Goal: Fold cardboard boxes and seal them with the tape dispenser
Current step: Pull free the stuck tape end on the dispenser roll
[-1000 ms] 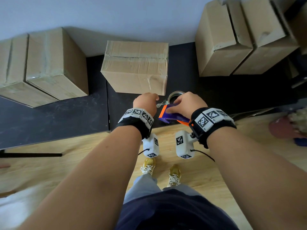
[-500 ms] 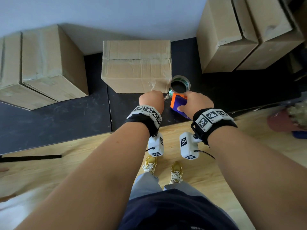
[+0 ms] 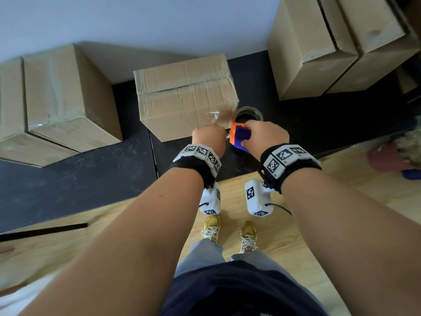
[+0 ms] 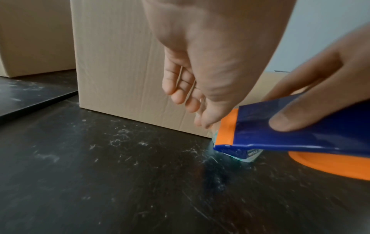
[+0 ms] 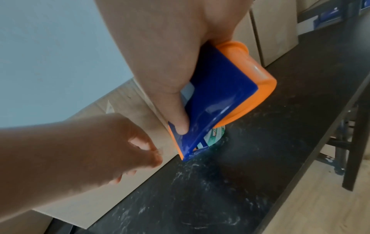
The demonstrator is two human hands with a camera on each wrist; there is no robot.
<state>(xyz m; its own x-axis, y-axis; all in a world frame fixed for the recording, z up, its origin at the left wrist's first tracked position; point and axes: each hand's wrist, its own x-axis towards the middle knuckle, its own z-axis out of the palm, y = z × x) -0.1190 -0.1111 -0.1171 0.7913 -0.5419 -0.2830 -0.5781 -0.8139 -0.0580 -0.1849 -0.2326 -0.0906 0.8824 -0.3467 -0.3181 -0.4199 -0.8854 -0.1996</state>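
Tape dispenser [image 3: 241, 138], gripped in the right hand [image 3: 266, 137], meets the box [image 3: 186, 96] at its 5 o'clock corner; left hand [image 3: 208, 139] pinches the tape end: pull it taut, then press flat.

Right hand [image 3: 265, 137] gripping blue-and-orange tape dispenser [image 3: 239, 138] beside cardboard box [image 3: 185, 96] at 12 o'clock; left hand [image 3: 209, 139] curled at its near corner. More boxes [image 3: 59, 99] at 10 o'clock.
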